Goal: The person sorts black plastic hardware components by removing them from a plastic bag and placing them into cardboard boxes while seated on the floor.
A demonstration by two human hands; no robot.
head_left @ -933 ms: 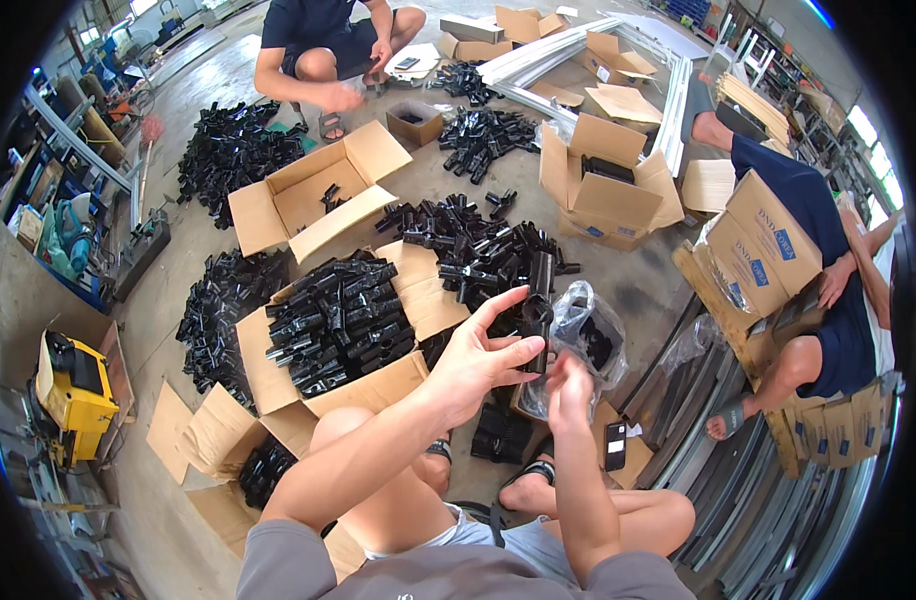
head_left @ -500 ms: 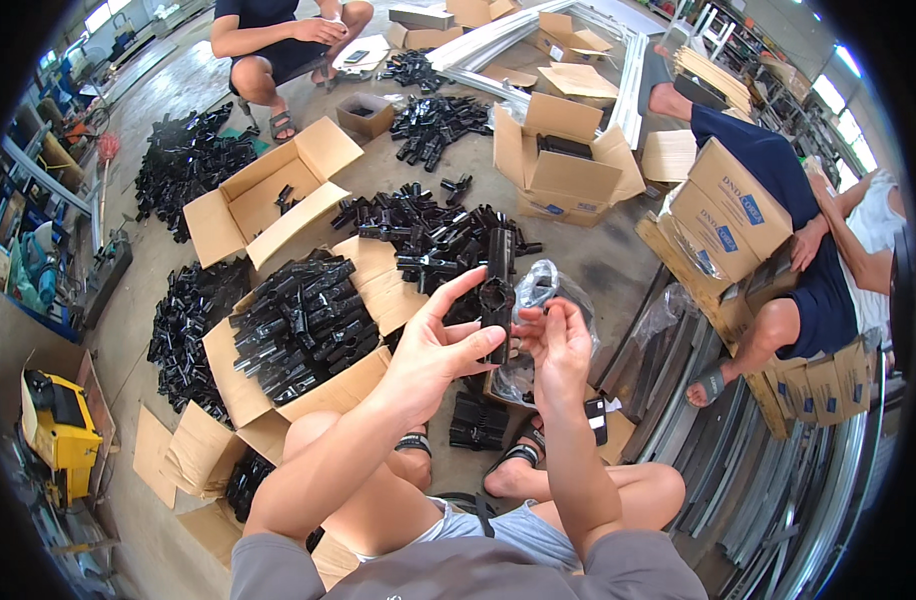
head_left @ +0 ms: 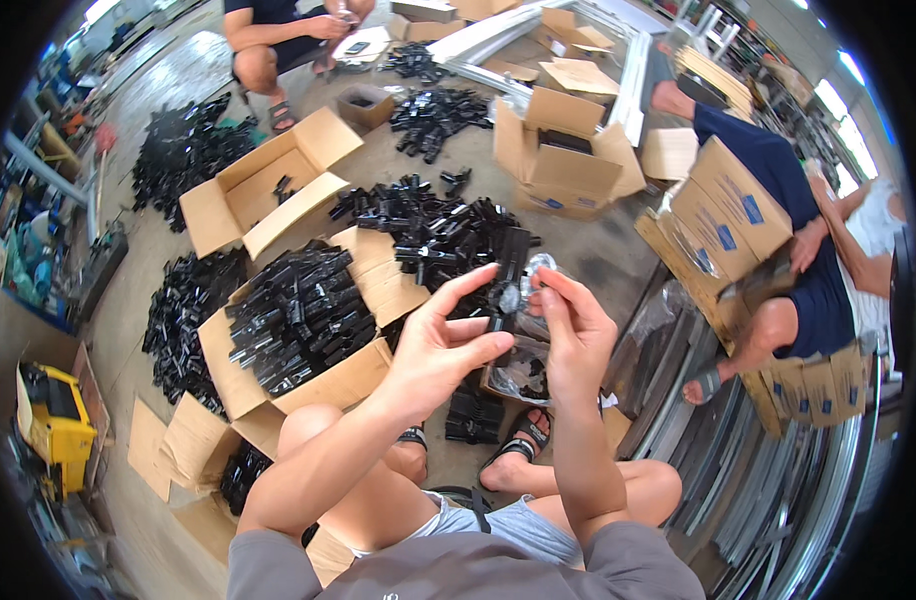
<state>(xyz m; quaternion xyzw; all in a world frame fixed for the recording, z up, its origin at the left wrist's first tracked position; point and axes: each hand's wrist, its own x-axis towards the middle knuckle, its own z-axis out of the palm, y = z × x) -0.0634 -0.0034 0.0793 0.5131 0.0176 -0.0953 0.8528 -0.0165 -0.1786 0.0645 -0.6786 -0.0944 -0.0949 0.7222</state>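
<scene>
My left hand (head_left: pixel 440 338) grips a black tube-shaped fitting (head_left: pixel 514 252) between thumb and fingers, holding it roughly upright in front of me. The thumb and fingers of my right hand (head_left: pixel 576 330) are pinched on a shiny clear plastic piece (head_left: pixel 540 266) against the fitting's side. The exact shape of that piece is hard to make out. Below my hands, a box holds a clear plastic bag (head_left: pixel 518 372), partly hidden. Several black parts (head_left: pixel 474 416) lie beside it between my feet.
An open carton heaped with black fittings (head_left: pixel 303 318) stands at my left. Loose fitting piles (head_left: pixel 433 225) lie beyond it, near another open carton (head_left: pixel 268 190). Long metal profiles (head_left: pixel 723 490) cover the right floor. One person crouches far left; others sit by a cardboard carton (head_left: pixel 728 205).
My right hand has brought the clear plastic piece up and against the black fitting. The fitting has tilted slightly. The far-left person's hands have shifted.
</scene>
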